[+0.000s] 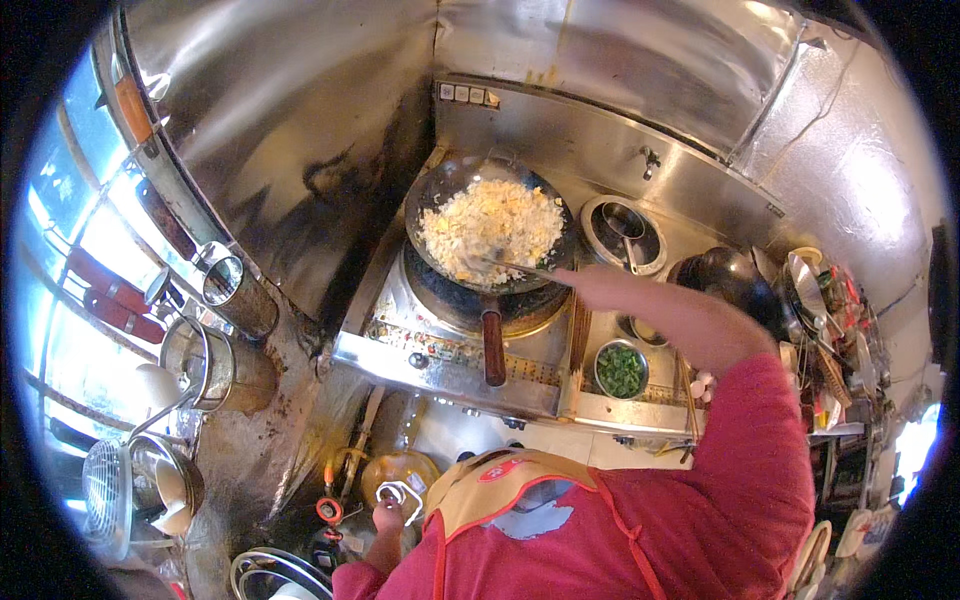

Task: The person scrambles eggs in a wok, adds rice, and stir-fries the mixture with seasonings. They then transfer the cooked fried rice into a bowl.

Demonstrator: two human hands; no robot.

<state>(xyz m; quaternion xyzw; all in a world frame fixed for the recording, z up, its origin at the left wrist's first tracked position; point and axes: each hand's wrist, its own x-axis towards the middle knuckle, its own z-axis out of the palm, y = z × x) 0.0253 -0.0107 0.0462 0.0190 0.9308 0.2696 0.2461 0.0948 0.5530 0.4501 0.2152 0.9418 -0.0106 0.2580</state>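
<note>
A dark wok (421, 196) with a wooden handle (493, 341) holds rice mixed with bits of egg (491, 221). My right hand (592, 287) grips a thin metal-handled utensil (529, 268), whose far end is blurred in the rice at the wok's near side. Low on the left, my left hand (388, 517) is away from the wok, at the neck of a large jug of yellowish liquid (401, 472) with a white ring handle (411, 501). Its fingers are too small to make out. Right of the stove, a metal bowl holds chopped greens (621, 370).
A pot with a ladle (624, 225) stands right of the wok, below a wall tap (650, 160). Further right are dark pans (724, 277), eggs (702, 385) and utensils (808, 289). Metal containers (240, 296) and a perforated skimmer (107, 487) line the left side.
</note>
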